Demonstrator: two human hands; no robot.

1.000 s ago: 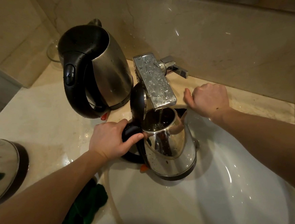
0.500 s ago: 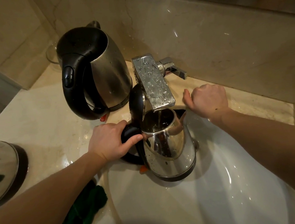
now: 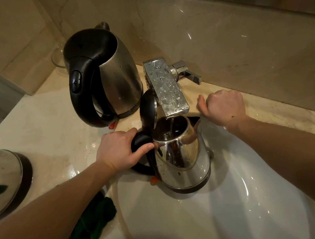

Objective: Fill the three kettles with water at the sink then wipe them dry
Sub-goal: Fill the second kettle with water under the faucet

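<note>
A shiny steel kettle (image 3: 182, 155) stands in the white sink basin (image 3: 226, 208) with its black lid tipped up. A thin stream of water runs from the chrome faucet (image 3: 166, 91) into its mouth. My left hand (image 3: 118, 149) is closed around this kettle's black handle. My right hand (image 3: 224, 105) is a loose fist resting on the counter to the right of the faucet, holding nothing. A bigger steel kettle (image 3: 104, 74) with a closed black lid stands on the counter behind. A third kettle (image 3: 5, 180) shows partly at the left edge.
A dark green cloth (image 3: 93, 224) lies on the marble counter (image 3: 47, 143) beside the basin, partly under my left forearm. A glass bowl (image 3: 56, 58) sits in the back corner behind the big kettle. A tiled wall rises close behind the faucet.
Almost nothing has moved. Both hands and the kettle under the faucet keep their places while the water keeps running; only the view has shifted slightly.
</note>
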